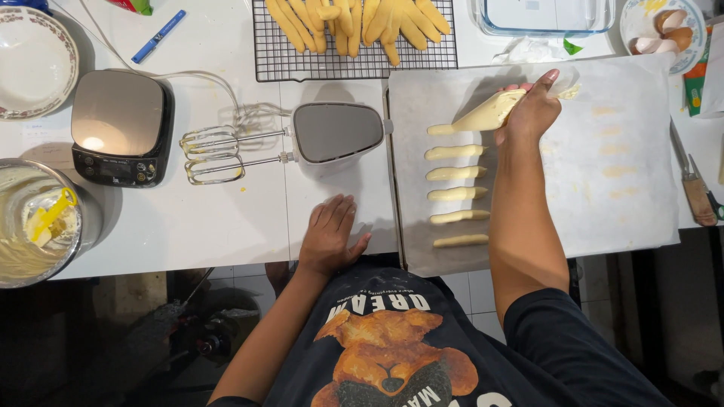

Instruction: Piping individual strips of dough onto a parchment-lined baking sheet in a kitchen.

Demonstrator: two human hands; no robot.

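Now the right hand is wrapped tight around a piping bag, fingers closed on its fat end, with the nozzle tip touching the parchment-lined tray at the top of a column of piped batter strips. Six pale strips lie one below another on the tray's left part, the topmost right at the bag's tip. Faint greasy marks show on the tray's right part. Left of the tray, the left hand lies flat on the white worktop, fingers spread and holding nothing, just beside the tray's edge. Further left of the tray rests a hand mixer on its side, then a kitchen scale and a metal bowl of batter. Beyond the tray's far edge, a wire rack carries baked fingers of biscuit.
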